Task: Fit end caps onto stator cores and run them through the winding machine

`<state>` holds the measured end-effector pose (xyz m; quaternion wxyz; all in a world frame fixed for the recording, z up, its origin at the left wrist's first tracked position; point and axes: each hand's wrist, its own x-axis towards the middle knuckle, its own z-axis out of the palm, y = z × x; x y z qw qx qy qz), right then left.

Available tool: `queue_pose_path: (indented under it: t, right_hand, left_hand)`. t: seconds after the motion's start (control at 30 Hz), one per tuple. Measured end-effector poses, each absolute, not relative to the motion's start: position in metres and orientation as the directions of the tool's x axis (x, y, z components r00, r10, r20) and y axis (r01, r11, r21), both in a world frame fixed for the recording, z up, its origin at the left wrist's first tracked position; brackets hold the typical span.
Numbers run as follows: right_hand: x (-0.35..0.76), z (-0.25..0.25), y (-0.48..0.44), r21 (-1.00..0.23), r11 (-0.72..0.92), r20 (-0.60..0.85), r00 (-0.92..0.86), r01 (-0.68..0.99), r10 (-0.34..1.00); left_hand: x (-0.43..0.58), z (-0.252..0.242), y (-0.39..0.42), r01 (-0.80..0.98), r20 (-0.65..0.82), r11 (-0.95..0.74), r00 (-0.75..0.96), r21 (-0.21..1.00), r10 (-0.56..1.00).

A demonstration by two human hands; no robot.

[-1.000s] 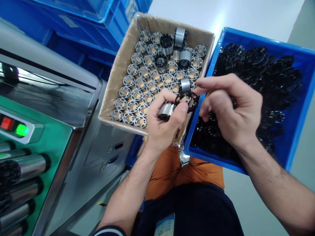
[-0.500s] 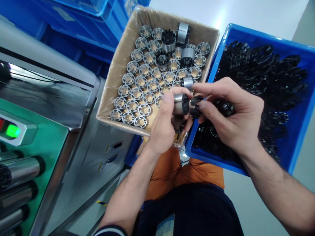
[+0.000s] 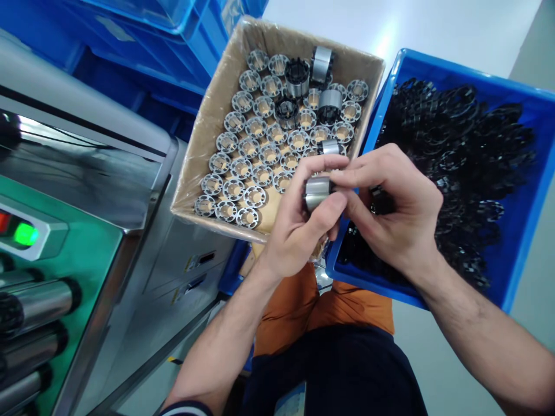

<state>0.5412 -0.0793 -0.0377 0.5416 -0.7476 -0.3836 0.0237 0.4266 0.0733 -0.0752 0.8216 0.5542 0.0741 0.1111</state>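
My left hand point(image 3: 299, 219) is closed around a silvery stator core point(image 3: 318, 193), a short metal cylinder lying on its side over the near right corner of the carton. My right hand point(image 3: 394, 208) meets it at the core's right end, thumb and fingertips pinched there. The fingertips hide most of what is at that end. Inside the curled fingers of the right hand, a black plastic end cap point(image 3: 381, 200) shows. Just beyond my hands, another core with black ends point(image 3: 330, 147) lies on its side in the carton.
A film-lined carton point(image 3: 191, 156) holds rows of upright metal cores, several with black caps. To its right, a blue bin point(image 3: 515, 254) is heaped with black plastic parts point(image 3: 468, 133). At left, a green machine bed point(image 3: 93, 231) carries metal rollers point(image 3: 47, 303). Blue crates point(image 3: 151, 52) stand behind.
My right hand has moved left, bringing the black end cap from beside the core to its right end. My left thumb has come down across the core, which now lies more enclosed.
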Motion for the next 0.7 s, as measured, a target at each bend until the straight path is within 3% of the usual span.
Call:
queue_pose_path:
  t: [0.1, 0.2, 0.3, 0.43, 0.6, 0.7]
  right_hand:
    - [0.577, -0.031, -0.098, -0.752, -0.311, 0.317, 0.733, 0.581, 0.602]
    - [0.622, -0.033, -0.130, -0.553, -0.649, 0.255, 0.848, 0.522, 0.465]
    - [0.649, -0.041, -0.152, -0.345, -0.830, 0.109, 0.897, 0.438, 0.428]
    - [0.650, -0.049, -0.153, -0.219, -0.867, -0.027, 0.886, 0.447, 0.463]
    - [0.640, -0.061, -0.147, -0.225, -0.802, -0.115, 0.803, 0.553, 0.585]
    - [0.635, -0.066, -0.149, -0.233, -0.762, -0.154, 0.751, 0.604, 0.642]
  left_hand:
    - [0.438, -0.069, 0.089, -0.156, 0.070, 0.195, 0.919, 0.968, 0.389]
    - [0.474, -0.057, 0.116, -0.196, 0.140, 0.077, 0.878, 0.978, 0.458]
    - [0.536, -0.049, 0.143, -0.168, 0.139, 0.022, 0.876, 0.986, 0.462]
    - [0.613, -0.053, 0.160, -0.098, 0.108, -0.045, 0.896, 0.994, 0.432]
    - [0.609, -0.059, 0.150, -0.148, 0.282, -0.358, 0.890, 0.922, 0.358]
    - [0.563, -0.066, 0.135, -0.181, 0.262, -0.232, 0.880, 0.956, 0.396]
